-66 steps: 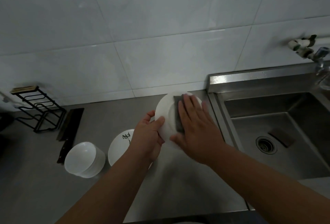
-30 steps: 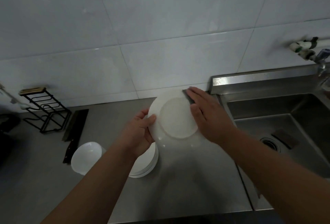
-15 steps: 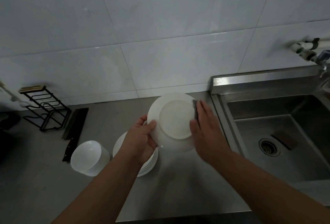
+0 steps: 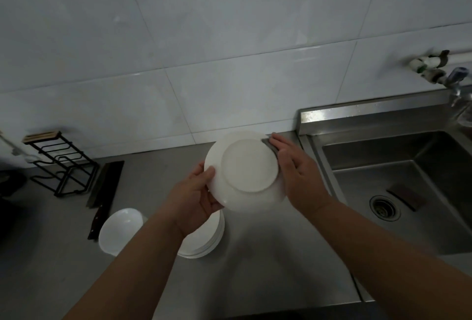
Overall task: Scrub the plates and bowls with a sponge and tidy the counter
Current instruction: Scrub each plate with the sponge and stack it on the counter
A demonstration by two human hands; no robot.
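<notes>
Over the steel counter [image 4: 281,276], just left of the sink [image 4: 378,118], still scrubbing. Down on the counter, a stack of white plates [image 4: 208,242] with a white bowl [image 4: 120,230] just beside it. Held tilted above that stack, underside toward the camera: the plate [image 4: 246,166], gripped at its lower-left rim by the left grip [image 4: 194,199], thumb on the back, fingers curled under. Against the upper-right rim, the right grip [image 4: 298,171], fingers straight and pressed together, pushing the grey sponge [image 4: 269,144] onto the edge.

Two seconds back, flat over the middle of the underside. Since then, out to the rim, down the right side and up again. Probably the centre of the back done and the edge under way, with the stack and bowl left to do. On the sink floor near the drain, a dark pad [image 4: 406,196], perhaps a second sponge.
</notes>
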